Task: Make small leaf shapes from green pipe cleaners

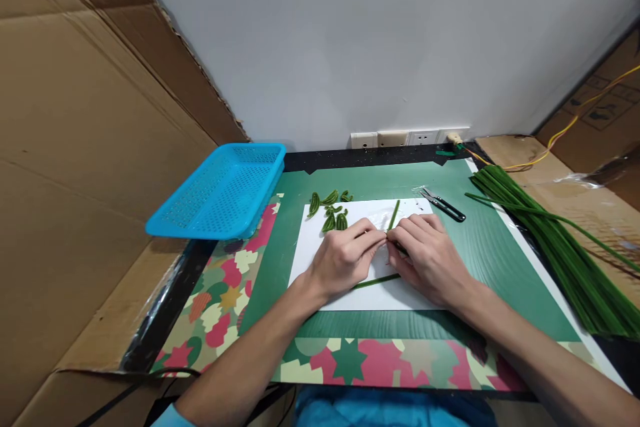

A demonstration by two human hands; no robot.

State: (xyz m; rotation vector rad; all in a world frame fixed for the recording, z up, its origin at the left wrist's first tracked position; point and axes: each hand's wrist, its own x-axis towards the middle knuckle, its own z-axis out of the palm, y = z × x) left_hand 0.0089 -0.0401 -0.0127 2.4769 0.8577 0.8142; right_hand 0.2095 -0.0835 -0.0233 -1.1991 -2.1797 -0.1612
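Note:
Over a white sheet (pixel 310 267), my left hand (pixel 347 257) and my right hand (pixel 427 257) meet fingertip to fingertip, both pinched closed. A green pipe cleaner (pixel 394 215) sticks up from between them, its lower part hidden by the fingers. A second green stem (pixel 376 281) lies on the sheet below, its right end reaching under my right hand. Just beyond my left hand are several leaf shapes (pixel 329 221) of bent green pipe cleaner. Black-handled snips (pixel 445 207) rest on the green mat to the upper right of my right hand.
A blue perforated basket (pixel 225 187) stands at the left. On the right side lies a bundle of long green pipe cleaners (pixel 550 247). Wall sockets (pixel 395 139) with a plugged-in yellow cable (pixel 555 140) line the back. Cardboard (pixel 75 147) walls the left side.

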